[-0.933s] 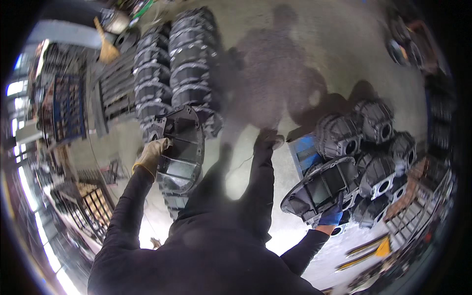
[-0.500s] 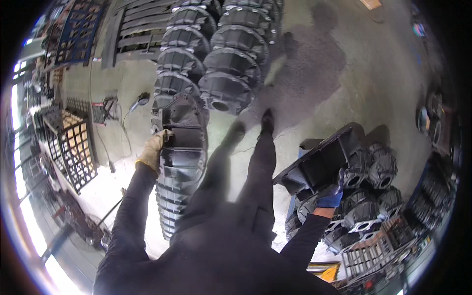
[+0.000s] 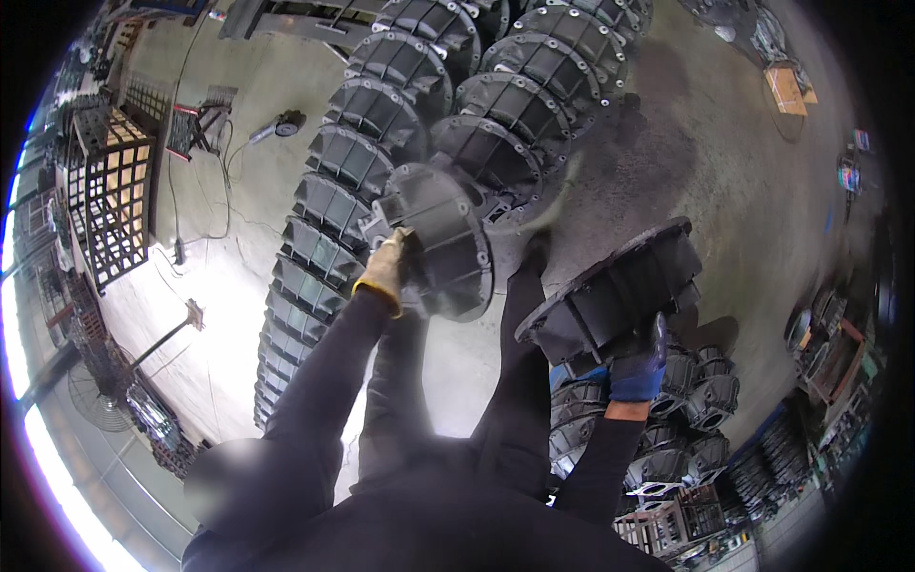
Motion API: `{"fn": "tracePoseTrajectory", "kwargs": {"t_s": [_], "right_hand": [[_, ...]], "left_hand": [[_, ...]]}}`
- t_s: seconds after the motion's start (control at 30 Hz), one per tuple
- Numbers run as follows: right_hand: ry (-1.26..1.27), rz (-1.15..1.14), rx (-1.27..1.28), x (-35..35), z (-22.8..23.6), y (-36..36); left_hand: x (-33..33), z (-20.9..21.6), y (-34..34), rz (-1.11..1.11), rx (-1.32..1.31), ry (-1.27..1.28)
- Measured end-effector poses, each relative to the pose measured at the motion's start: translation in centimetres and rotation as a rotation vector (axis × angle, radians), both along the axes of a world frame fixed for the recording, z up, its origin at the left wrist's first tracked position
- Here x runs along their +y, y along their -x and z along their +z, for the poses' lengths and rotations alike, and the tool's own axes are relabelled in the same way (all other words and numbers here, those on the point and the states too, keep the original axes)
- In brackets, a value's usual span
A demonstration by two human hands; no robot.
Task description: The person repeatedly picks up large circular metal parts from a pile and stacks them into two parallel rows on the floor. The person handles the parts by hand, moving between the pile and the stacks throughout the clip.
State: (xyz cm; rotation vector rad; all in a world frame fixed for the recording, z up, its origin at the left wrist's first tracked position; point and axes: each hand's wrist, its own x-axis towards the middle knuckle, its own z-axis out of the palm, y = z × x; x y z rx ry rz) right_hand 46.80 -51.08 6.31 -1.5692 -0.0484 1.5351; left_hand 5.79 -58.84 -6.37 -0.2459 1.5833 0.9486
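My left hand [image 3: 386, 270], in a tan glove with a yellow cuff, is closed on the left edge of a grey ribbed cast-metal housing [image 3: 443, 243]. That housing hangs in front of my legs, its round flanged rim with bolt holes turned to the right. At the right, my right hand [image 3: 639, 367], in a blue and dark glove, grips the underside of a second, darker housing [image 3: 620, 296], which is tilted with its rim toward the upper left. Its fingertips are partly hidden against the metal. Beyond the left housing stands a long double row of similar housings [image 3: 500, 148].
Stacked housings [image 3: 710, 396] lie on the floor at the right, below the right-hand piece. On the left are a lattice metal crate [image 3: 110, 195], an angle grinder [image 3: 276, 127] with its cable on the floor, and a red-and-black stand [image 3: 186, 131]. A cardboard piece [image 3: 785, 91] lies far right.
The left housing has swung right, away from the left row, and its face has turned. My right hand keeps its housing at nearly the same place. My view has shifted over the rows.
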Motion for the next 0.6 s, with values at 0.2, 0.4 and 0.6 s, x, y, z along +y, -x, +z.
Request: {"fn": "tracePoseTrajectory", "kwargs": {"t_s": [0.2,0.4,0.6], "right_hand": [[-0.094,0.656,-0.617,-3.8,-2.7,3.9],[0.158,0.164,0.062,-5.0,-7.0,8.9],[0.295,0.045,0.237,-5.7,-9.7,11.8]], "left_hand": [[-1.2,-11.1,-2.4,0.355,-0.183,0.0],[-3.1,-20.5,-3.4,0.319,-0.257,0.023],[-2.3,-23.3,-6.5,0.445,-0.272,-0.132]]}}
